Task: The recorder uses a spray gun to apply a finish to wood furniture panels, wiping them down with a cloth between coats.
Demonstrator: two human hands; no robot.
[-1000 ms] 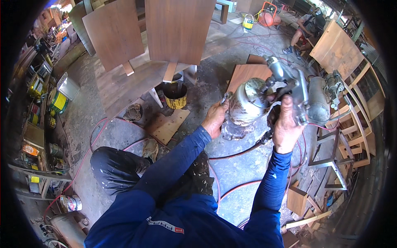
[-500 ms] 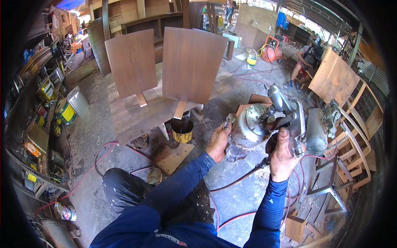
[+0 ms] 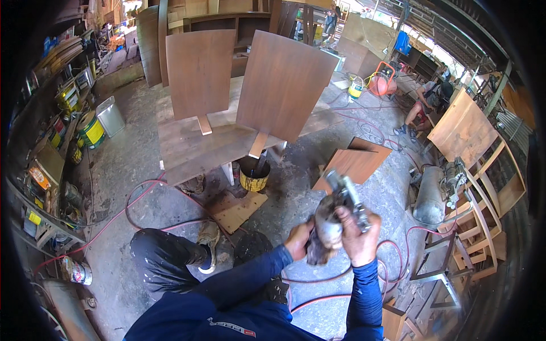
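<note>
In front of me my right hand (image 3: 362,237) grips a metal spray gun (image 3: 351,199), its fingers around the handle. The gun's pale, stained paint cup (image 3: 328,225) sits on the side toward my left hand. My left hand (image 3: 297,241) is closed on a dirty dark rag (image 3: 319,251), which is bunched against the cup; the rag hides part of the fingers. Both hands are above the concrete floor. Beyond the gun, two brown wooden panels (image 3: 359,165) lean together.
Two upright brown boards (image 3: 200,74) stand on a low wooden platform (image 3: 190,149). A yellow bucket (image 3: 253,183) sits at its near edge. Red hoses (image 3: 131,213) cross the floor. Paint cans (image 3: 91,131) line the left shelf. Chair frames (image 3: 483,221) and a seated person (image 3: 424,108) are to the right.
The spray gun and both hands have come lower, nearer my body and leftward, and the gun has turned. The view has shifted, and the leaning panels behind the gun now show more fully.
</note>
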